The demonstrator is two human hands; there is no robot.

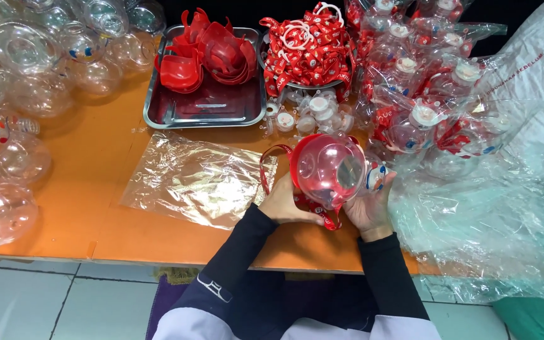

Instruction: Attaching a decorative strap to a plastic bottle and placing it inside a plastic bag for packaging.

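Observation:
Both my hands hold a round clear plastic bottle [330, 169] with a red base piece and a red strap [271, 165] hanging off its left side. My left hand [286, 203] grips the bottle's lower left, fingers curled under it. On the right side, my right hand [369, 204] cups the bottle from below. The bottle is just above the orange table [89, 208], near its front edge. I wear dark sleeves.
A flat clear plastic bag [196, 179] lies left of my hands. A steel tray [206, 107] holds red plastic pieces; a bowl of red straps [306, 50] and white caps [313, 113] sit behind. Empty clear bottles [20, 94] pile at left, bagged ones [436, 94] at right.

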